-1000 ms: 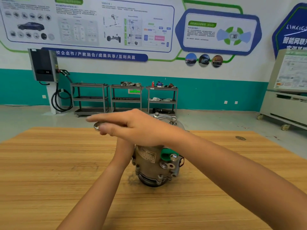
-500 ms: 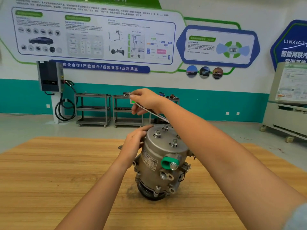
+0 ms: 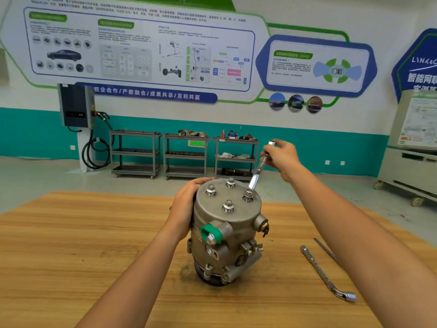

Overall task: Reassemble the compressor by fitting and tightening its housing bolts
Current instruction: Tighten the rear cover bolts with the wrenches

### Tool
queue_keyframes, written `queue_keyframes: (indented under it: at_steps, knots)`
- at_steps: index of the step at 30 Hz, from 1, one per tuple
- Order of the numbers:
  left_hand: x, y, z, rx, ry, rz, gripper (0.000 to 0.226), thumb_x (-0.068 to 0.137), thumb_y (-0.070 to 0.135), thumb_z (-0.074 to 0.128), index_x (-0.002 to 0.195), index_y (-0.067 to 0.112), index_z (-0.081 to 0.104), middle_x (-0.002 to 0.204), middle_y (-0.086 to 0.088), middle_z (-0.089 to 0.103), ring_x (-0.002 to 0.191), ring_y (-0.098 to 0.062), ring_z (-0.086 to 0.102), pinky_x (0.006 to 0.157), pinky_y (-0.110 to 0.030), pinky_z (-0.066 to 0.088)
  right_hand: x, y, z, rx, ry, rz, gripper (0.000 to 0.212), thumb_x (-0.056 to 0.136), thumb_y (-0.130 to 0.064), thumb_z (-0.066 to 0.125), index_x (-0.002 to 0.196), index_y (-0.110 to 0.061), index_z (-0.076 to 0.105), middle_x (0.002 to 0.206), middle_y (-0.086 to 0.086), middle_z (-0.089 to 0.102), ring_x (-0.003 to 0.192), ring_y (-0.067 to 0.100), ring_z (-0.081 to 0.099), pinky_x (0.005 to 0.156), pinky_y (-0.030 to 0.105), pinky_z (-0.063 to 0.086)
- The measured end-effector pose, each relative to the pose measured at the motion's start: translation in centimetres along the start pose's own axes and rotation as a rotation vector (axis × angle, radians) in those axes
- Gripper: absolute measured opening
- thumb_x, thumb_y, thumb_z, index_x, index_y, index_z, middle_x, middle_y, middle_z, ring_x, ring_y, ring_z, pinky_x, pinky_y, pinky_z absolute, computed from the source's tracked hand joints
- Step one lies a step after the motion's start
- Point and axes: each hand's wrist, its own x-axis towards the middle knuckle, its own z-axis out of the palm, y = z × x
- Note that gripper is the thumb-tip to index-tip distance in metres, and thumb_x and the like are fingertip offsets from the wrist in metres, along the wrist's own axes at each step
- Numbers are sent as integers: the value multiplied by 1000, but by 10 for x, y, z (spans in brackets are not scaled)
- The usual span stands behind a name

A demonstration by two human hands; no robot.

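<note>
Atop the compressor housing (image 3: 233, 223) stand 4 bolts (image 3: 228, 205).

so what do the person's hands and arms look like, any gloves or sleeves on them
No gloves: the left hand and right hand are both bare, with no ring, watch or wristband visible. The forearms are uncovered as far as the picture's edge, so no sleeve shows. No markings or tape on either.
</note>
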Motion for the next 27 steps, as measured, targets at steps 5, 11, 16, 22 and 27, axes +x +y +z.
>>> queue_keyframes:
  at_steps: [5,11,16,22,27]
  knots:
    - [-12,12,7,106,95,121,29,95,9,45,89,28,66,129,13,46,122,-8,43,96,-28,40,-19,18,-46,15,178,-47,41,91,-4,50,131,-8,44,81,7,61,61,10,58,48,16,47]
    - [-84,5,12,74,73,183,25,89,39,43,110,48,54,129,20,50,115,7,47,85,-18,47,-49,36,-76,100,293,-142,35,87,-4,59,120,-8,46,76,-2,63,70,12,62,65,19,51]
    - [-97,-1,24,36,199,256,19,94,23,51,102,38,58,123,17,55,103,15,52,66,-3,44,-84,45,-88,207,412,-236,21,88,-7,59,97,-21,46,86,-8,61,84,13,58,70,17,46]
    - [-102,-13,35,48,337,383,19,94,10,51,95,29,56,126,24,48,110,22,44,77,2,38,-170,51,-87,209,488,-732,29,86,-2,57,89,-30,51,103,-8,65,103,13,64,86,22,51]
    - [-105,-18,41,96,363,452,11,89,25,44,94,31,52,130,22,44,117,20,40,83,3,34,-230,55,-61,-29,90,-1261,6,93,-15,56,97,-12,53,101,-10,66,95,10,66,84,23,51]
